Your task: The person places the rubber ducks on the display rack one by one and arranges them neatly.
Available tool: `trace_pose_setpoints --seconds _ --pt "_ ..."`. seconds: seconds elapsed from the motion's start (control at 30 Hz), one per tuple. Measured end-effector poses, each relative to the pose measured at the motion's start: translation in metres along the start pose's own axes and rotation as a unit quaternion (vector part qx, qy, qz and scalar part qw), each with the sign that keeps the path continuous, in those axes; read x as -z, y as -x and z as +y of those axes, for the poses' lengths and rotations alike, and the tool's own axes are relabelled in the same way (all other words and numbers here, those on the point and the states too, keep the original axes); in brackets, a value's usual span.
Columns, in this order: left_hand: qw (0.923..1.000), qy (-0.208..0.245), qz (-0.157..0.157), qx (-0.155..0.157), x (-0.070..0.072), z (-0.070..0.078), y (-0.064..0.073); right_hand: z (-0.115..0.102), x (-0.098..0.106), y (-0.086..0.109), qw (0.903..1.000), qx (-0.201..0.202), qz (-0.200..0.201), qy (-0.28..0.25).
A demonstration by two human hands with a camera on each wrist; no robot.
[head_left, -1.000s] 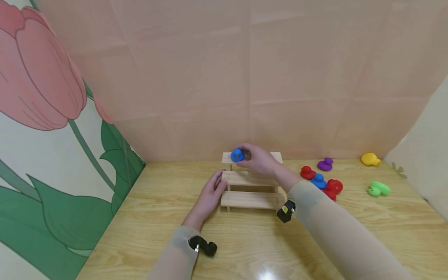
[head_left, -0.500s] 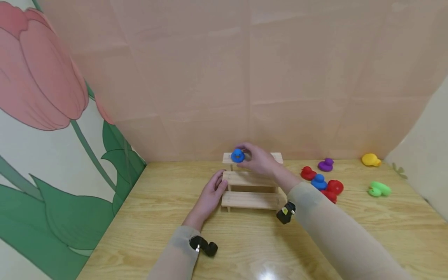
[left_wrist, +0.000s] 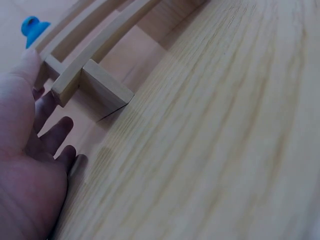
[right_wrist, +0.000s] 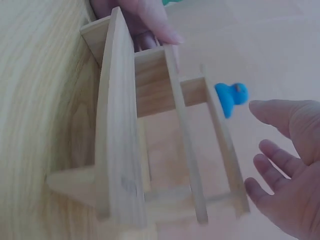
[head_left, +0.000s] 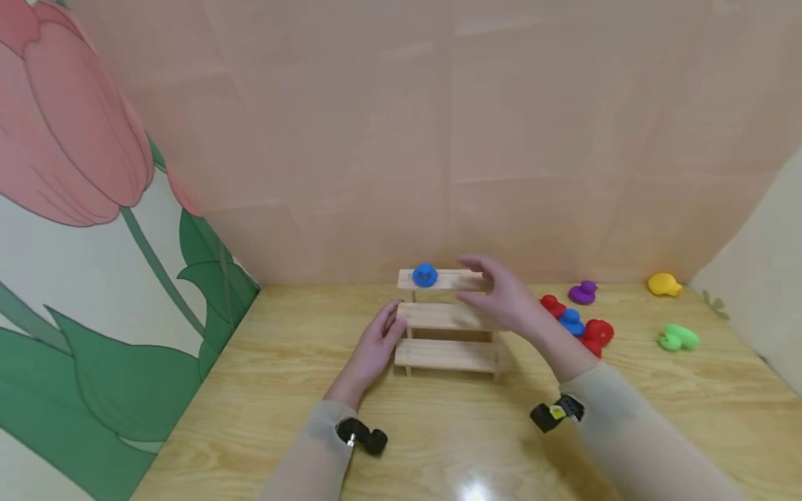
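Note:
In the head view a small three-tier wooden display stand (head_left: 447, 355) stands on the table, and a blue rubber duck (head_left: 425, 275) sits at the left of its top tier, facing the camera. My left hand (head_left: 374, 342) holds the left end of the middle tier, thumb in front and fingers behind. In the left wrist view the other fingers (left_wrist: 57, 135) hang loosely beside the stand. My right hand (head_left: 501, 296) is at the right end of the upper tiers, thumb and fingers spread with nothing between them. The right wrist view shows its fingertips apart from the blue duck (right_wrist: 230, 97).
Right of the stand lie several rubber ducks: red ones (head_left: 599, 332), another blue duck (head_left: 571, 322) and a purple duck (head_left: 583, 293). Farther right are a yellow duck (head_left: 664, 284) and a green duck (head_left: 679, 337) on its side. A pinkish sheet (head_left: 351, 174) hangs behind the table.
My right hand has let go of the blue duck and drawn back to the right, its fingers spreading. The duck stays on the top tier. The left hand has kept its place.

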State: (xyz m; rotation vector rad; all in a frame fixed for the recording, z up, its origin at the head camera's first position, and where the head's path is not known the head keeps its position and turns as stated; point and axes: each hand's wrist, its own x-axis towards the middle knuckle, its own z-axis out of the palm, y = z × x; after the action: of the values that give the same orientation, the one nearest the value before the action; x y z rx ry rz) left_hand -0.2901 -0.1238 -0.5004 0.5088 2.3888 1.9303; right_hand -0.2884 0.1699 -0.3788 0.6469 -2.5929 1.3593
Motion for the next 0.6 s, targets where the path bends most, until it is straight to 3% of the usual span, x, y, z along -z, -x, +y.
trace_pose_setpoints --seconds 0.23,0.6 --pt "0.9999 -0.013 0.000 0.003 0.005 0.003 0.001 0.003 0.028 0.039 0.9989 -0.041 0.020 0.014" --pt "1.0000 -0.007 0.003 0.001 0.006 0.008 0.005 0.026 0.055 0.081 0.9952 -0.061 0.044 0.061"
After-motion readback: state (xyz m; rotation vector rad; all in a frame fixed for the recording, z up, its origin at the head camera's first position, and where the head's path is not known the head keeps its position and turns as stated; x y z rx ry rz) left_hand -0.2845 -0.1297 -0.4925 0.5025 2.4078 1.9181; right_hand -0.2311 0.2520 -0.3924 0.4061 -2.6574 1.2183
